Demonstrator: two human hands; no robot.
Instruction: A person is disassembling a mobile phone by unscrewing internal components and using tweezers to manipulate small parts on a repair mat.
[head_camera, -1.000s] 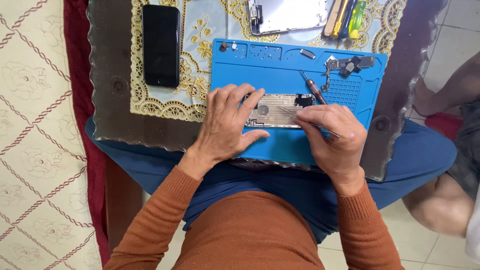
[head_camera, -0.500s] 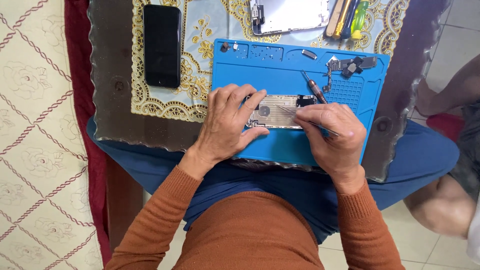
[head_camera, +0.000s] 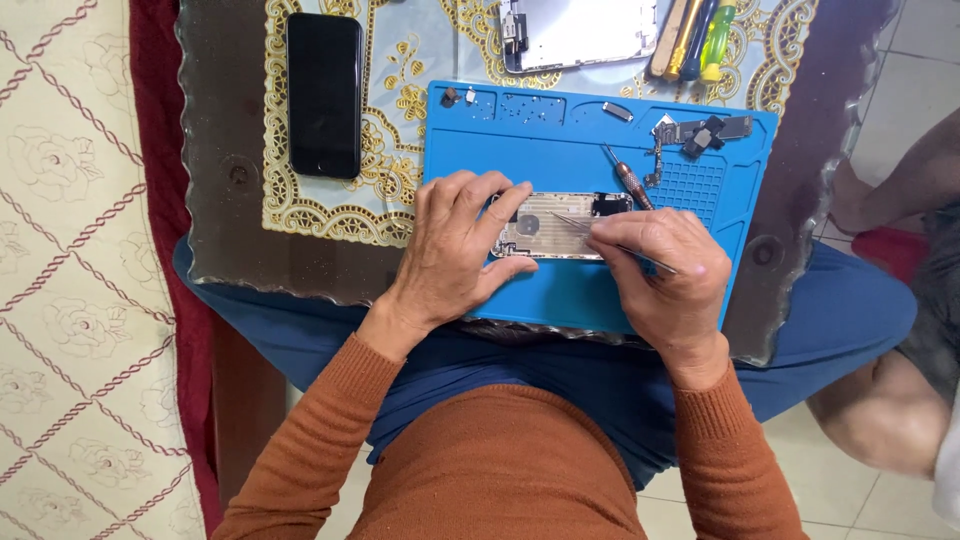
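— So where was the opened phone body in the head view?

— On the blue work mat, near its middle, lying flat with its insides up. The left hand lay curled over its left end, fingers pressing its far edge, thumb at the near edge, pinning it.

— And the right hand?

— Closed in a pinch on slim tweezers, tips pointing left into the body.

— What lay around?

— A screwdriver rested on the mat just beyond the right hand, and small dark parts sat at the mat's far right corner. A black phone lay to the left on the glass table; a detached screen and more tools were at the far edge.
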